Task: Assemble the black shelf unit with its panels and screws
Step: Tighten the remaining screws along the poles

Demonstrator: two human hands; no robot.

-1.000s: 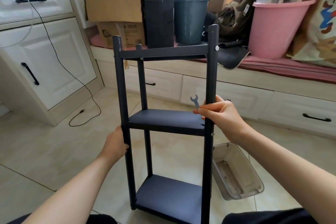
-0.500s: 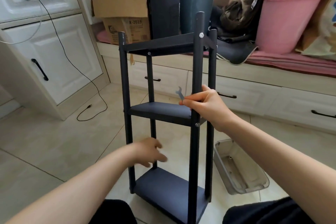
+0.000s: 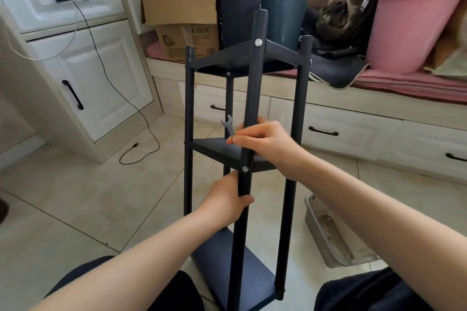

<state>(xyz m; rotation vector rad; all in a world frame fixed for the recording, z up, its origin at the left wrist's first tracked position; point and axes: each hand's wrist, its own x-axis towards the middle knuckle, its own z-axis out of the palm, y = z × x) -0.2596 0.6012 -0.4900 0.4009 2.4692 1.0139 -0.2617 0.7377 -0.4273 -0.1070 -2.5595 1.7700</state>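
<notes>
Both grips clamp the near post (image 3: 252,98) of the black shelf unit (image 3: 242,159): left hand (image 3: 225,199) below the middle panel (image 3: 217,153), right hand (image 3: 262,139) above it, also pinching a small wrench (image 3: 228,126). Three panels look mounted with screws (image 3: 258,42) showing, so probably only final tightening remains.

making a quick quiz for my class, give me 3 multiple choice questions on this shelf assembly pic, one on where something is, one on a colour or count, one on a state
1. Where is the small wrench?
A. on the floor tiles
B. in the right hand
C. on the top panel

2. How many panels does the shelf unit have fitted?
A. one
B. two
C. three

3. What is the left hand doing?
A. gripping the nearest post
B. lying flat on the floor
C. reaching into the pink tub

Answers:
1 B, the right hand pinches the wrench while also holding the post.
2 C, a top, a middle and a bottom panel sit between the posts.
3 A, its fingers curl round the nearest post just below the middle screw.
</notes>
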